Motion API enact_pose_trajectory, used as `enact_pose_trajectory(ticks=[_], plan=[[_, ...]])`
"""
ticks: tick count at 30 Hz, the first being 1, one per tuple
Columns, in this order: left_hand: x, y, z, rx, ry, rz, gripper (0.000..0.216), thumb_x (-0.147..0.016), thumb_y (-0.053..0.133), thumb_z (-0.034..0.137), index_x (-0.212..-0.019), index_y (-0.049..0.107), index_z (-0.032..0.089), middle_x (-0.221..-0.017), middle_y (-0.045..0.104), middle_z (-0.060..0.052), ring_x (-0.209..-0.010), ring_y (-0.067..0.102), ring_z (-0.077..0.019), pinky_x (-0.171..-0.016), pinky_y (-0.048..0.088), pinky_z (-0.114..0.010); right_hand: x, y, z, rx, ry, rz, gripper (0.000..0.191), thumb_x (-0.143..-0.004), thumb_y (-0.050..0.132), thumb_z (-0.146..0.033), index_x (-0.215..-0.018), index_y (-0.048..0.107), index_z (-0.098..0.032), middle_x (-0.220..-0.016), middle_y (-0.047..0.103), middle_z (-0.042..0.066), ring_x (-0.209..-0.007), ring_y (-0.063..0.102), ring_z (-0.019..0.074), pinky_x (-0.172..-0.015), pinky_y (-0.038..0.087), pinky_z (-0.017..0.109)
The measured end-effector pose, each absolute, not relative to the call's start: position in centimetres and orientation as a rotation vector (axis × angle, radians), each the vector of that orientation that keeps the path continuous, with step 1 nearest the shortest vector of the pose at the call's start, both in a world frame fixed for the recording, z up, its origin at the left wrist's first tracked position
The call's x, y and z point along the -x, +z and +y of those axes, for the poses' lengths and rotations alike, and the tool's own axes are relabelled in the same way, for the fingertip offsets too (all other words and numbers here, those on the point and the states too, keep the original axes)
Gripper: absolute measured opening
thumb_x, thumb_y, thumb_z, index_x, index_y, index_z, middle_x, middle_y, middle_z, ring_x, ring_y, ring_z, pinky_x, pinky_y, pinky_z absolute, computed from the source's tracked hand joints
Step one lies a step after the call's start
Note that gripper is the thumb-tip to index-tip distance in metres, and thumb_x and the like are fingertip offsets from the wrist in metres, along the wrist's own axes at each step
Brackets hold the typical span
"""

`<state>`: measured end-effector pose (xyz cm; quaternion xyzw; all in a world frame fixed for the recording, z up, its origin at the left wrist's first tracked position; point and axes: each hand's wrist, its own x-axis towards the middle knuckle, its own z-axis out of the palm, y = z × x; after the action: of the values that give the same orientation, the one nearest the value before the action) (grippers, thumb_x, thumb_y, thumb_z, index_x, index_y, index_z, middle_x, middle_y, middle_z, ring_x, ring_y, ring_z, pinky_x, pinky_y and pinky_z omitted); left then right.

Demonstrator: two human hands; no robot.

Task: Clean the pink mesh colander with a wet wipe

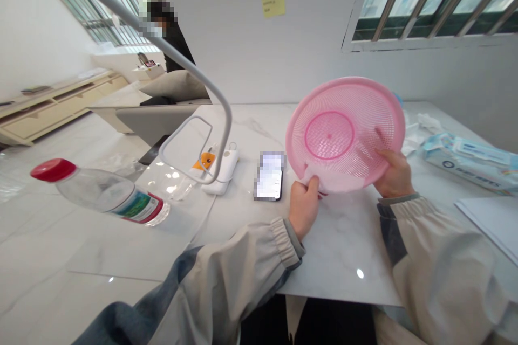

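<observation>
A round pink plastic mesh colander (329, 135) is tilted up above the white marble-look table, its inside facing me. My right hand (393, 175) grips its right rim, the thumb on the inner side and the other fingers behind. Along the lower rim lies a thin white wipe (342, 180). My left hand (304, 206) is closed at the lower left rim, pinching the wipe against the colander with the thumb on top. The colander and wipe hide parts of the left fingers.
A phone (269, 175) with a lit screen lies left of my left hand. Further left are a white device (222, 170), a grey lamp arm (210, 91) and a red-capped bottle (133, 202). A wipes pack (471, 161) lies right. Another person (178, 40) is at the back left.
</observation>
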<state>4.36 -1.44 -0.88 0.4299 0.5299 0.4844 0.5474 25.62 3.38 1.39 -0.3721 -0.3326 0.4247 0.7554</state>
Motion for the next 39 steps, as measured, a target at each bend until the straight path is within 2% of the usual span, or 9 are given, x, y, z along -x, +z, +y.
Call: enact_pose_trajectory(ticks=[3,6,10,16,20,24,27,33,39], plan=[[-4.6,-0.8,-1.6,-0.937,1.14,1.14,0.032,-0.094,0.07,0.044,-0.082,0.074,0.014,-0.072,0.075,-0.008,-0.065,0.072,-0.022,-0.066,0.059,-0.033,-25.5,1.4,3.1,0.78,1.017,-0.761,0.051,-0.078,0.075,-0.021,-0.128,0.077,-0.032,-0.141,0.074,0.001,-0.14,0.065,0.027,-0.115,0.059,0.042],[-4.8,-0.5,-1.8,-0.888,1.119,1.036,0.029,-0.087,0.076,0.038,-0.1,0.073,0.012,-0.081,0.077,-0.008,-0.06,0.072,-0.0208,-0.059,0.06,-0.032,-25.4,1.6,2.9,0.791,1.088,-0.781,0.06,-0.079,0.074,-0.023,-0.138,0.073,-0.034,-0.144,0.073,0.001,-0.14,0.066,0.0258,-0.114,0.059,0.045],[-4.8,-0.4,-2.0,-0.84,1.048,0.956,0.034,-0.082,0.074,0.03,-0.11,0.067,0.011,-0.081,0.075,-0.007,-0.057,0.074,-0.021,-0.056,0.06,-0.031,-25.3,2.0,2.7,0.803,1.106,-0.769,0.061,-0.075,0.074,-0.022,-0.136,0.073,-0.033,-0.145,0.072,0.001,-0.138,0.067,0.0265,-0.11,0.061,0.045],[-4.8,-0.4,-2.3,-0.768,0.969,0.821,0.054,-0.086,0.071,0.032,-0.132,0.052,0.012,-0.085,0.077,-0.007,-0.057,0.076,-0.0241,-0.056,0.064,-0.035,-25.1,2.1,2.6,0.812,1.078,-0.779,0.06,-0.075,0.074,-0.027,-0.134,0.073,-0.033,-0.146,0.071,0.002,-0.139,0.066,0.0274,-0.111,0.06,0.044],[-4.9,-0.6,-2.4,-0.665,0.906,0.735,0.05,-0.089,0.072,0.029,-0.132,0.051,0.013,-0.092,0.078,-0.009,-0.061,0.078,-0.0235,-0.06,0.066,-0.035,-25.1,2.3,2.6,0.812,1.062,-0.774,0.057,-0.075,0.075,-0.028,-0.131,0.074,-0.031,-0.147,0.071,0.004,-0.141,0.065,0.0285,-0.112,0.059,0.045],[-5.0,-0.7,-2.5,-0.569,0.87,0.604,0.038,-0.09,0.072,0.02,-0.124,0.057,0.013,-0.107,0.08,-0.014,-0.078,0.084,-0.0251,-0.078,0.07,-0.037,-25.4,2.4,2.5,0.789,1.064,-0.787,0.061,-0.075,0.072,-0.025,-0.136,0.073,-0.031,-0.148,0.07,0.003,-0.141,0.065,0.0279,-0.113,0.059,0.044],[-5.0,-0.7,-2.7,-0.542,0.836,0.54,0.03,-0.092,0.071,0.017,-0.12,0.061,0.012,-0.107,0.08,-0.014,-0.086,0.085,-0.0258,-0.087,0.07,-0.038,-25.5,2.4,2.5,0.786,1.08,-0.803,0.06,-0.076,0.072,-0.024,-0.136,0.073,-0.033,-0.149,0.069,0.002,-0.142,0.065,0.0265,-0.114,0.059,0.043],[-5.0,-1.0,-2.8,-0.51,0.869,0.538,0.027,-0.093,0.072,0.016,-0.118,0.063,0.011,-0.106,0.08,-0.014,-0.089,0.084,-0.0256,-0.094,0.069,-0.041,-25.4,2.1,2.6,0.783,1.086,-0.819,0.063,-0.076,0.073,-0.022,-0.137,0.072,-0.035,-0.149,0.069,0.0,-0.141,0.065,0.0248,-0.115,0.059,0.042],[-5.0,-1.2,-2.5,-0.553,0.896,0.534,0.03,-0.091,0.076,0.018,-0.117,0.063,0.011,-0.106,0.08,-0.013,-0.087,0.084,-0.0272,-0.09,0.069,-0.042,-25.9,1.6,2.9,0.77,1.073,-0.863,0.061,-0.076,0.072,-0.02,-0.134,0.074,-0.04,-0.151,0.068,-0.004,-0.142,0.064,0.0269,-0.117,0.059,0.048]])
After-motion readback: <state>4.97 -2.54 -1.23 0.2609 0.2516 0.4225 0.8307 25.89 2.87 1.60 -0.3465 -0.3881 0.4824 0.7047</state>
